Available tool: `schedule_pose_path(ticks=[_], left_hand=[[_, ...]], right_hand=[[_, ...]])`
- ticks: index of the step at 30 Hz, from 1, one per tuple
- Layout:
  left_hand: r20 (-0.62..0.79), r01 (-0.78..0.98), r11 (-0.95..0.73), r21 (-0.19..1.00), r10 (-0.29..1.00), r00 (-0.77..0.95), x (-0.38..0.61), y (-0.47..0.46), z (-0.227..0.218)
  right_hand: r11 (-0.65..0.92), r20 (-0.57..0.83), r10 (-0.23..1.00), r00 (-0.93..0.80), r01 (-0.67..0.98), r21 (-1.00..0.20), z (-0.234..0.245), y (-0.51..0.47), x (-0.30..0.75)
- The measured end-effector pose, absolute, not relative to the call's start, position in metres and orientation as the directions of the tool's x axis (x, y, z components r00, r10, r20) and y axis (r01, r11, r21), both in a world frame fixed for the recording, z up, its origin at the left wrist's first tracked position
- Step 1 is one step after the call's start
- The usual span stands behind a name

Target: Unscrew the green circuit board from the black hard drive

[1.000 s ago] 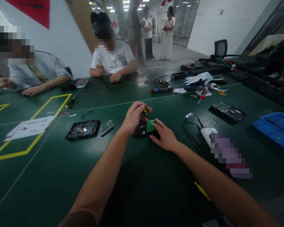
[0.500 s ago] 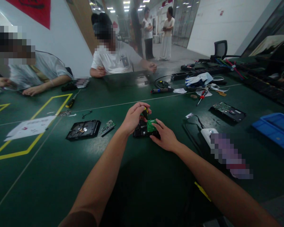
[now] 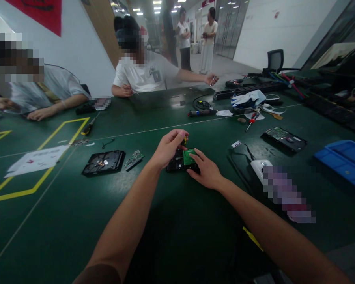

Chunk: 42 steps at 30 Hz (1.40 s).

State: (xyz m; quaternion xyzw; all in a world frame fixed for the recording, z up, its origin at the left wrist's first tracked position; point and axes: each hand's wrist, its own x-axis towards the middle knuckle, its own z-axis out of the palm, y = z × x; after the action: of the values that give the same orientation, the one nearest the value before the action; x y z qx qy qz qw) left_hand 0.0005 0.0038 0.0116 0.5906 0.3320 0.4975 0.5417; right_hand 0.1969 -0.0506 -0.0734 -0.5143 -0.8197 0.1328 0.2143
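In front of me on the green table lies a black hard drive (image 3: 174, 164) with a green circuit board (image 3: 189, 157) on its upper face. My left hand (image 3: 172, 145) is closed around a screwdriver (image 3: 185, 140) with a yellow and black handle, held upright over the drive's back part. Its tip is hidden behind my fingers and the drive. My right hand (image 3: 206, 169) grips the drive's right side, fingers on the green board and thumb along the front edge.
Left lie another hard drive (image 3: 103, 162), a loose circuit board (image 3: 134, 159) and a paper (image 3: 37, 161). To the right are a third drive (image 3: 284, 140), a white device (image 3: 262, 167) with a cable and a blue tray (image 3: 343, 163). Co-workers sit across the table.
My left hand has turned slightly around the screwdriver handle; my right hand stays on the drive. The co-worker opposite has reached an arm further right, now with a small object in the hand.
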Motion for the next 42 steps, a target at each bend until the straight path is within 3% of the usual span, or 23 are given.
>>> schedule_pose_path(ticks=[6, 15, 32, 42], left_hand=[[0.229, -0.075, -0.216, 0.973, 0.927, 0.297, -0.0012, 0.0020, 0.0152], [0.192, -0.191, -0.142, 0.971, 0.941, 0.280, -0.0014, 0.0018, 0.0161], [0.233, -0.036, -0.230, 0.972, 0.952, 0.197, 0.0007, 0.0023, 0.0152], [0.266, -0.085, -0.253, 0.964, 0.940, 0.213, 0.0044, 0.0033, 0.0091]], right_hand=[[0.433, 0.211, 0.902, -0.378, 0.785, -0.443, -0.0738, -0.0505, 0.1963], [0.445, 0.223, 0.896, -0.385, 0.781, -0.438, -0.0731, -0.0509, 0.1971], [0.436, 0.215, 0.900, -0.379, 0.785, -0.441, -0.0732, -0.0504, 0.1969], [0.447, 0.218, 0.894, -0.390, 0.781, -0.435, -0.0725, -0.0503, 0.1973]])
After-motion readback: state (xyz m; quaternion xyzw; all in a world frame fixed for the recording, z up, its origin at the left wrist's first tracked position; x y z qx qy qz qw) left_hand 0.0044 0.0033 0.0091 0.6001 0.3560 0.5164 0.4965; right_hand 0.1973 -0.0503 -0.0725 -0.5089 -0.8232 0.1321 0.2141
